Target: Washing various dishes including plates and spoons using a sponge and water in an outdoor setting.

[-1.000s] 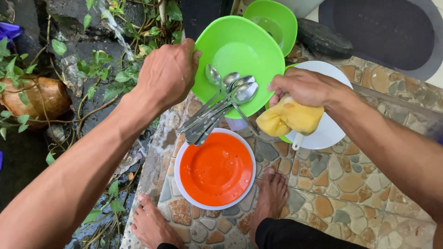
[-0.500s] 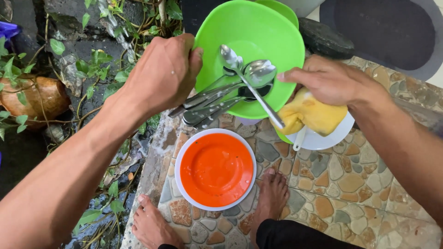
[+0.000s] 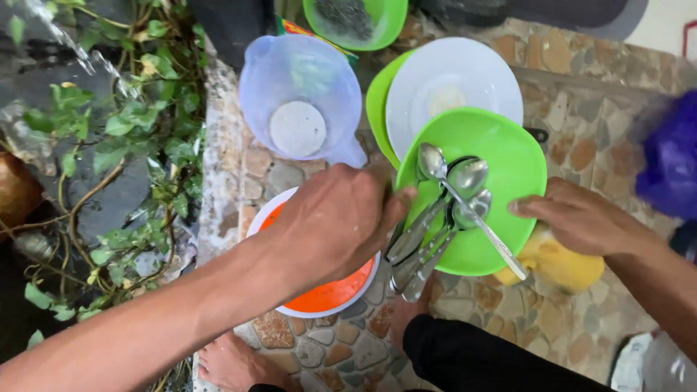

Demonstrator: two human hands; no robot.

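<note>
Nearest the camera, a black cloth trouser leg (image 3: 472, 356) and two bare feet (image 3: 232, 363) rest on a floor of rounded, mottled pebble stones (image 3: 552, 319) set in pale grout. Just above them lies a round glossy orange plastic plate with a white rim (image 3: 330, 296), largely covered by the left forearm.

The left hand (image 3: 337, 221) is clamped on the near edge of a bright green smooth plastic bowl (image 3: 501, 156), and the same grip pins the handles of a bunch of shiny steel spoons (image 3: 443, 210) against that rim. At least four spoon bowls show, wet and reflective, fanned across the green bowl's inside; one long handle slants down to the right past the rim. The green bowl is held tilted above the floor, between the two hands.

The right hand (image 3: 577, 218) is closed around a soft yellow sponge (image 3: 563, 265), its fingers (image 3: 534, 207) touching the green bowl's right edge.

Behind the held bowl, a round white smooth plate (image 3: 450, 83) lies stacked on a second green plastic dish (image 3: 377, 109), of which only an edge shows. To their left stands a translucent pale-blue plastic jug (image 3: 301, 101) with a white disc visible at its bottom. Farthest back, another green plastic bowl (image 3: 356, 22) holds something dark and grainy. At the left, leafy green vines (image 3: 138, 138) trail over wet dark stone, and a blurred purple shape (image 3: 671, 167) sits at the right edge.
</note>
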